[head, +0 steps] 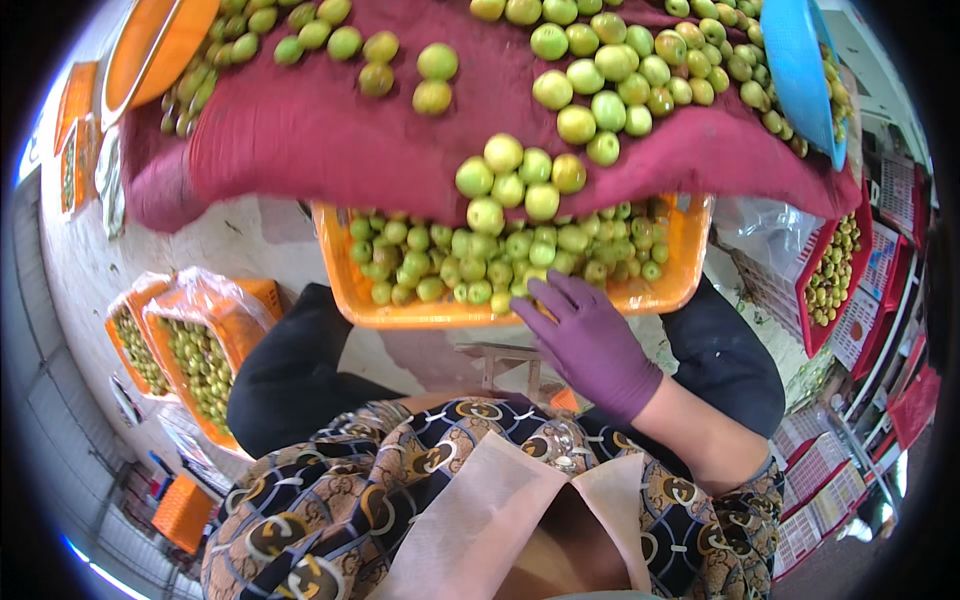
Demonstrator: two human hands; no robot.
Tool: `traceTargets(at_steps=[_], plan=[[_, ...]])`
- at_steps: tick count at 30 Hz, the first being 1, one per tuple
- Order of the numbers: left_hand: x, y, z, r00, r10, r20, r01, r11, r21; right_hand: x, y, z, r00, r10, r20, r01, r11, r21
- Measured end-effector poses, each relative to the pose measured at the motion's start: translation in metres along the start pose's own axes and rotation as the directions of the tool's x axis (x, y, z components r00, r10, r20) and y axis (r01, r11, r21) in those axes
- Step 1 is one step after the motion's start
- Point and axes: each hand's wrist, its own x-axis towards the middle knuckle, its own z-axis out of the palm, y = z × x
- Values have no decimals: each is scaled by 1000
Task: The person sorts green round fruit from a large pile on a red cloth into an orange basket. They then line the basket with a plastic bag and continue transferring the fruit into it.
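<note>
My right hand [589,334], in a purple glove, hovers at the near rim of an orange plastic crate [431,315]. Its fingers are apart and reach over the round green fruits [472,268], which look like jujubes; no fruit shows clearly in its grasp, and whether the fingertips touch any is hard to tell. My left hand is out of view. Just beyond the crate, a cluster of larger yellow-green fruits [508,189] rests at the drooping edge of a dark red cloth [337,142]. More fruits [616,64] lie farther up on the cloth.
An orange basket [142,56] stands at the far left of the cloth, a blue basket [799,67] at the far right. Fruit-filled orange crates [251,330] sit on the floor to my left. At right are a red crate of fruit [862,277] and several stacked crates [817,480].
</note>
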Motion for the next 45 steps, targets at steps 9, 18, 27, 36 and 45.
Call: traceTargets(at_steps=[9, 18, 27, 36, 45], plan=[[-134, 82, 3, 670, 743, -10, -140, 140, 980, 3, 41, 43, 786, -138, -602, 78, 989, -124], [-281, 182, -156, 192, 535, -823, -975, 10, -222, 96, 116, 23, 704, 701, 117, -64, -100, 993], [-430, 292, -112, -30, 586, -810, -980, 141, 138, 129, 147, -85, 628, 761, -161, 416, -154, 896], [-342, 234, -121, -240, 791, -563, -851, 107, 514, 74, 104, 43, 812, 133, -568, 239, 812, 533], [-268, 187, -143, -1, 997, -74, 524, 64, 849, 95, 119, 73, 932, -275, -235, 271, 961, -51]])
